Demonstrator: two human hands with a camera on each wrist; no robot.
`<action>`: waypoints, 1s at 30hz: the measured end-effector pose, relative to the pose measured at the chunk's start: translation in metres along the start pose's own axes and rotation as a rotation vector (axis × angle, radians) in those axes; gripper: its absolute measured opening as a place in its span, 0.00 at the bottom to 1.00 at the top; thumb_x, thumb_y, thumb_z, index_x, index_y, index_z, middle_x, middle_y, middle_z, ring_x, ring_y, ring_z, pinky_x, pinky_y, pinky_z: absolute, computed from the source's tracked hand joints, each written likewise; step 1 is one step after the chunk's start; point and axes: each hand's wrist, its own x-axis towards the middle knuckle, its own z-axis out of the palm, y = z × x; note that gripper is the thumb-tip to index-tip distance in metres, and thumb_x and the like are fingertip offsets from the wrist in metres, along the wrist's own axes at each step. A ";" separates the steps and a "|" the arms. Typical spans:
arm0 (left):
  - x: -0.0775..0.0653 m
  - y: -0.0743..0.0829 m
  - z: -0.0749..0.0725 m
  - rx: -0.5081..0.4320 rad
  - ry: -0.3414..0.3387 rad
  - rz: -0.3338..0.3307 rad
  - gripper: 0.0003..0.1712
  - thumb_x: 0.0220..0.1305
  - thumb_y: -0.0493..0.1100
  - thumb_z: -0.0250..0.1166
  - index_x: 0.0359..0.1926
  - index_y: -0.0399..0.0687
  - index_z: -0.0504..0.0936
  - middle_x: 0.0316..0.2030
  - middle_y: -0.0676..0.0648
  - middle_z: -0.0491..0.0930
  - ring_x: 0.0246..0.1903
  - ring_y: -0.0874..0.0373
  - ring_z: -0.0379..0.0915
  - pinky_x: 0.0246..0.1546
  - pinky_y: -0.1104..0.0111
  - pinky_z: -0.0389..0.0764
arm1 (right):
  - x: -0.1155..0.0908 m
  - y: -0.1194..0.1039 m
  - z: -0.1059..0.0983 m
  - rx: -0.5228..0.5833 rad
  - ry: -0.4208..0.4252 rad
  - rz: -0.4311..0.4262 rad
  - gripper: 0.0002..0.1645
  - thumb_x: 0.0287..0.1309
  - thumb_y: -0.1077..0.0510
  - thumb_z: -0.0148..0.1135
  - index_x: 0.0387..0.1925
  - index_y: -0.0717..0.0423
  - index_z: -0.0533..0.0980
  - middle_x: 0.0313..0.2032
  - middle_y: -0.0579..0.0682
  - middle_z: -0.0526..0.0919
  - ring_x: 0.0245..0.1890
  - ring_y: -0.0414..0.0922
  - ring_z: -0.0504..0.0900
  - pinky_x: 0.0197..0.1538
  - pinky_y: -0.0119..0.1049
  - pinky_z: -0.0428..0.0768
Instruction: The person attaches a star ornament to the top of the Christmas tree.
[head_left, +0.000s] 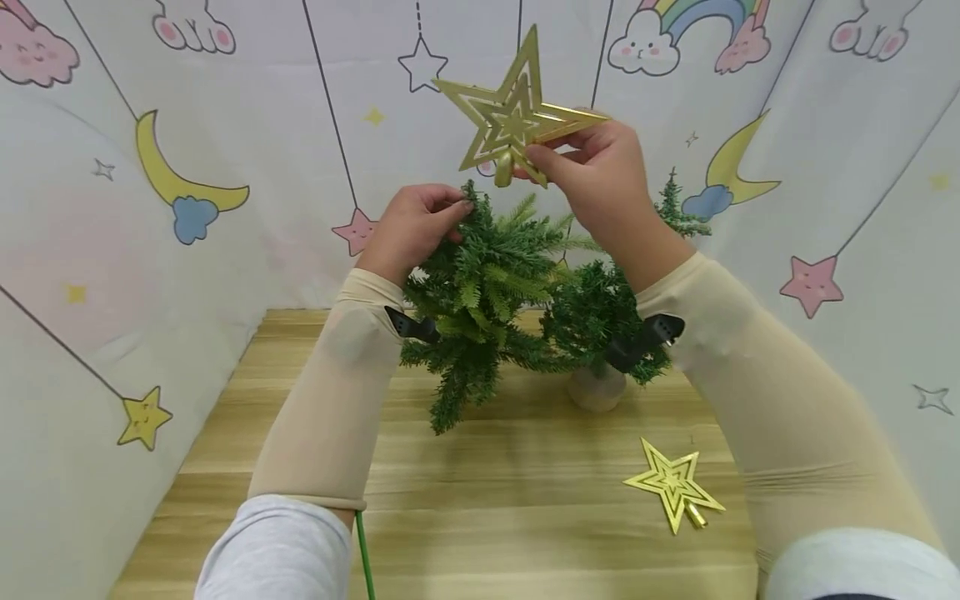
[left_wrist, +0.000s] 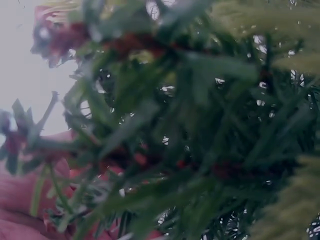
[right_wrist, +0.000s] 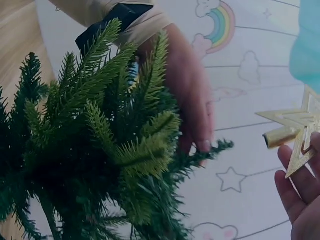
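Note:
A gold star tree topper [head_left: 517,121] is pinched by one of its points between the thumb and fingers of my right hand [head_left: 611,171]. Its short tube hangs downward, just above and to the right of the tip of a green artificial Christmas tree [head_left: 487,283]. With thumb and fingers my left hand [head_left: 420,229] pinches the top sprig of that tree. In the right wrist view the sprig [right_wrist: 217,148] sticks out past the left fingertips, and the star's hollow tube [right_wrist: 281,137] faces it across a gap. Needles fill most of the left wrist view.
A second gold star topper [head_left: 672,482] lies on the wooden table [head_left: 465,517] at right. Behind the right forearm stands a smaller tree [head_left: 600,317] on a pale round base [head_left: 596,389]. A printed backdrop [head_left: 292,167] encloses the table. A green cord [head_left: 363,550] hangs by the left sleeve.

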 end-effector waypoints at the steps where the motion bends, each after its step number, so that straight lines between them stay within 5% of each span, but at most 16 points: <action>1: 0.000 0.001 0.001 -0.001 -0.003 0.002 0.19 0.77 0.57 0.61 0.61 0.58 0.85 0.49 0.51 0.84 0.42 0.57 0.83 0.34 0.62 0.74 | 0.003 0.003 0.004 -0.033 -0.001 -0.003 0.13 0.63 0.67 0.71 0.49 0.64 0.85 0.43 0.58 0.88 0.47 0.49 0.89 0.53 0.40 0.84; 6: 0.001 0.004 0.003 -0.003 -0.001 0.022 0.17 0.77 0.56 0.62 0.57 0.57 0.87 0.47 0.50 0.86 0.40 0.55 0.83 0.36 0.61 0.74 | 0.013 0.016 0.017 -0.190 -0.001 0.007 0.13 0.62 0.62 0.74 0.48 0.62 0.86 0.44 0.54 0.90 0.48 0.44 0.88 0.57 0.37 0.82; 18: 0.001 0.004 0.001 -0.041 -0.013 0.002 0.17 0.75 0.54 0.64 0.58 0.56 0.87 0.47 0.49 0.87 0.39 0.55 0.83 0.36 0.62 0.73 | 0.016 0.030 0.023 -0.228 -0.013 0.063 0.13 0.63 0.61 0.74 0.48 0.62 0.86 0.42 0.54 0.91 0.49 0.44 0.88 0.58 0.37 0.81; 30: 0.006 -0.012 -0.003 -0.100 -0.093 -0.043 0.20 0.74 0.53 0.66 0.61 0.54 0.86 0.53 0.50 0.83 0.51 0.57 0.74 0.57 0.59 0.74 | 0.017 0.044 0.025 -0.278 -0.056 0.111 0.14 0.65 0.59 0.73 0.51 0.60 0.86 0.46 0.53 0.90 0.52 0.43 0.88 0.59 0.36 0.80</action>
